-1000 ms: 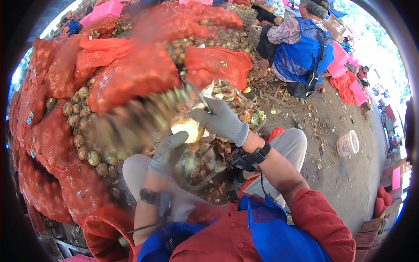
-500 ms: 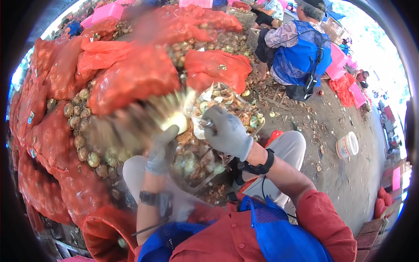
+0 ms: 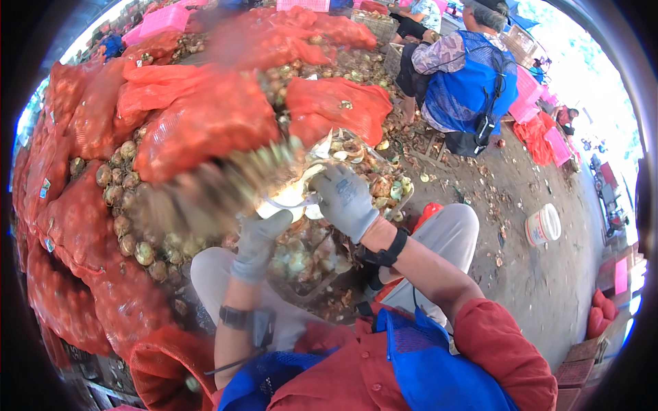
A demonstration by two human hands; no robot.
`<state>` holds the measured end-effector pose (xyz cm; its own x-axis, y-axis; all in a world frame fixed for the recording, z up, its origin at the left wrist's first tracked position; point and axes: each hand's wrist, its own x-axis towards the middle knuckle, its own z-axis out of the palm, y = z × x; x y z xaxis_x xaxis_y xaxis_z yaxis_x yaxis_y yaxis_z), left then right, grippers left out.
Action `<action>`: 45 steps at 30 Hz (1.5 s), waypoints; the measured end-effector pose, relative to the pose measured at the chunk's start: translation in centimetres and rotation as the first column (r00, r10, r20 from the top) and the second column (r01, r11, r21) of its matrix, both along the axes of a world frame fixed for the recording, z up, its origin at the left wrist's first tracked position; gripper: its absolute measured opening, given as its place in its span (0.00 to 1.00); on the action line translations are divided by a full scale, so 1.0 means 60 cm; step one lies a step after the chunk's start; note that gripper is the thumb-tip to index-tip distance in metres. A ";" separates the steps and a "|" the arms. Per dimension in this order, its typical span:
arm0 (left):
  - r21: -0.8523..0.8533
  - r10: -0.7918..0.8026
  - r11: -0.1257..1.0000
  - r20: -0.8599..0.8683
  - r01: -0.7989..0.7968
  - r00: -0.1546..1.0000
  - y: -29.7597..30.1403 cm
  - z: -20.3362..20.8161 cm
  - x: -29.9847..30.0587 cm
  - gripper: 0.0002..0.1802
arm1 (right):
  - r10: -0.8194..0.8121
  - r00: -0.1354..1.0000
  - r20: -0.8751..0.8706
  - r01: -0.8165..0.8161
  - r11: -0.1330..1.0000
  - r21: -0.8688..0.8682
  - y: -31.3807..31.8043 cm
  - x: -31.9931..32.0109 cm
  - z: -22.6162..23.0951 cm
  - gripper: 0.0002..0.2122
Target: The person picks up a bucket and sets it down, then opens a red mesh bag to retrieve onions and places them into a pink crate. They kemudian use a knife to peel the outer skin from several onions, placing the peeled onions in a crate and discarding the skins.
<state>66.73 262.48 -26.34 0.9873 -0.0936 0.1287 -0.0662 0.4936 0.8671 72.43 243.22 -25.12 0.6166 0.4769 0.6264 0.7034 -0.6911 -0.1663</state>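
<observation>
In my left hand, in a grey glove, is a pale, brightly lit onion, held between thumb and fingers. My right hand, also gloved, is closed beside it on what looks like a small knife; its thin grey blade crosses the onion. The handle is hidden in the glove. Beneath both hands sits a container heaped with onions and loose peel. White and brown skins pile up just beyond my right hand.
Red mesh sacks of onions crowd the left and far side, with loose onions between them. A co-worker in a blue vest sits at the far right. A white bucket stands on the peel-strewn floor. A brown blur covers part of the left.
My right hand has turned and shifted slightly, and the grey blade now shows across the onion. My left hand has stayed near the same place, still holding the onion.
</observation>
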 end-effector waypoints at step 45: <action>-0.288 0.218 0.941 0.123 -0.176 0.968 0.010 -0.033 0.018 0.33 | 0.119 0.838 -0.532 0.020 0.968 0.248 0.076 -0.090 0.060 0.30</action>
<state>67.82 263.08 -28.33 0.9493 0.1604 0.2703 -0.3055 0.6734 0.6732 67.01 247.76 -21.52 0.8678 0.3982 0.2971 0.4850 -0.5491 -0.6806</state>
